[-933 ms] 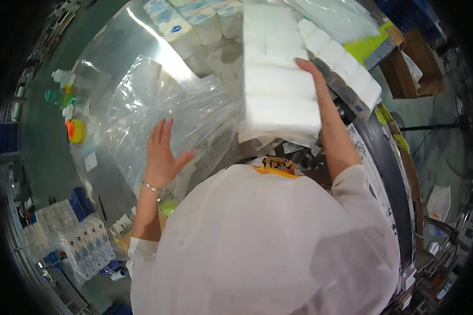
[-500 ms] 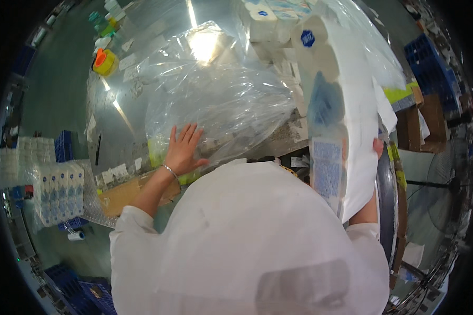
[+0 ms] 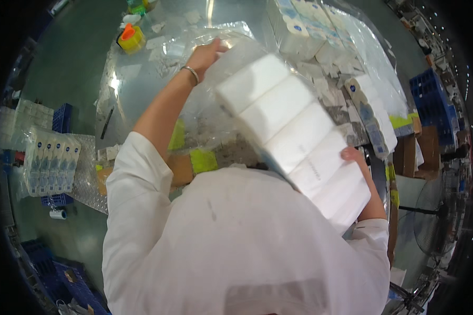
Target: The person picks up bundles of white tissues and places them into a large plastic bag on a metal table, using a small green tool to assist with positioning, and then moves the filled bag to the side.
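Observation:
A long pack of white paper rolls (image 3: 302, 139), several in a row, slants across the front of the table, its far end over a clear plastic bag (image 3: 197, 102). My right hand (image 3: 356, 156) grips its near right side; only some fingers show, the rest hidden by the pack. My left hand (image 3: 207, 55) reaches forward to the bag's upper edge, its fingers closed on the film. The bag lies loose and crumpled on the table. A similar pack (image 3: 370, 115) lies at the right edge of the table.
More roll packs (image 3: 310, 31) lie under film at the back right. A yellow and orange tape dispenser (image 3: 131, 39) sits at the back left, a thin black tool (image 3: 108, 123) at the left edge. Bagged packs (image 3: 52, 160) stand left; a cardboard box (image 3: 424, 152) and blue crate (image 3: 431, 102) right.
The pack in my right hand has swung left and tipped over the bag, showing its white side. My left hand has moved forward from lying flat and taken the bag's edge.

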The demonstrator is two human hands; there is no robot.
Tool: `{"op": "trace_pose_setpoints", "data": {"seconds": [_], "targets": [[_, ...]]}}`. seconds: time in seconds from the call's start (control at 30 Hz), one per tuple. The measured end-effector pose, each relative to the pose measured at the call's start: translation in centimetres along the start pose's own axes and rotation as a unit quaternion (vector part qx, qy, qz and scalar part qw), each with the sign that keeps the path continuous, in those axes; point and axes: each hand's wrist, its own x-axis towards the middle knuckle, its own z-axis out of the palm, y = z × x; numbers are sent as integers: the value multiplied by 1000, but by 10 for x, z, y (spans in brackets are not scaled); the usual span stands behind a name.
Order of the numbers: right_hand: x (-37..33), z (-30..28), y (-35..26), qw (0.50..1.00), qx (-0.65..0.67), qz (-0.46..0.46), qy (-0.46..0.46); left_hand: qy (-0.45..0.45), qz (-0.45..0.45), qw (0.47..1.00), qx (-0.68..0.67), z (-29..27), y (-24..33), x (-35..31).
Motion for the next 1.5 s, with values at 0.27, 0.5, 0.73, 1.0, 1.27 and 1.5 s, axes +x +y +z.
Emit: {"op": "trace_pose_setpoints", "data": {"seconds": [0.27, 0.5, 0.73, 1.0, 1.27, 1.5], "targets": [[110, 3, 1, 997, 65, -26, -14, -240, 106, 964, 32, 43, 39, -129], [303, 5, -38, 993, -19, -118, 25, -187, 99, 976, -42, 18, 51, -145], [414, 59, -18, 851, -289, -175, 403, -401, -61, 822, -401, 12, 72, -156], [453, 78, 8, 673, -726, -121, 78, -422, 92, 868, -247, -17, 68, -122], [449, 108, -17, 524, -782, -335, -23, -535, -8, 748, -392, 7, 84, -88], [513, 151, -38, 595, -756, -272, -14, -594, -23, 682, -426, 8, 82, -72]]}}
